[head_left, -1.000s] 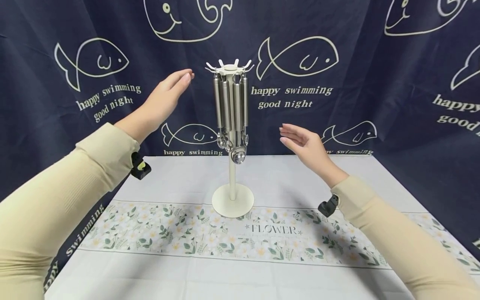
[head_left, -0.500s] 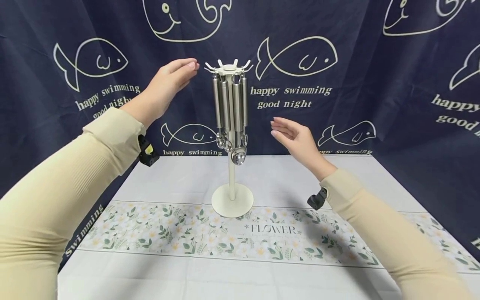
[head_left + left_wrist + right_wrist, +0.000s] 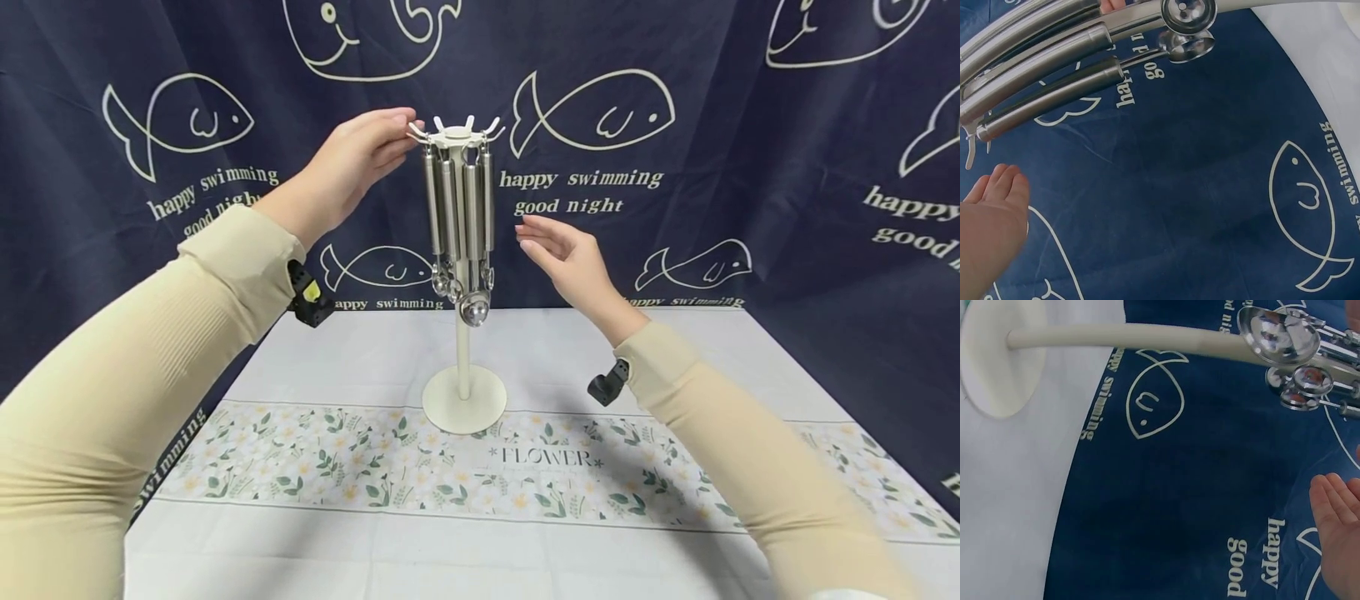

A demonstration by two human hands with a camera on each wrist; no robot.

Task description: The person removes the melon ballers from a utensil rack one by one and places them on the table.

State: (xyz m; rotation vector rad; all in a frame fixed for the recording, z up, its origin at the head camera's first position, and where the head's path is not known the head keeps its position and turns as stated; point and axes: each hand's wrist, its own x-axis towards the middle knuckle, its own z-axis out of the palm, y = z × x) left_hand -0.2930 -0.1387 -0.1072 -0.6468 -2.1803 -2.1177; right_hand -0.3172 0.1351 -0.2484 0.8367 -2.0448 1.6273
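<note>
Nearing the upper-centre utensils (image 3: pixel 472 208), left hand (image 3: pixel 348 173) and right hand (image 3: pixel 573 262) are coming within reach, fingers loose, holding nothing.

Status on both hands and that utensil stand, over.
Left hand empty, beside the hooks. Right hand empty, lower, short of the utensils. Stand upright, utensils hanging. No obstruction seen.

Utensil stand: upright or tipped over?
Upright. In the head view, the stand's round base sits flat on the white cloth, its pole rises vertically, and the metal utensils hang straight down.
</note>
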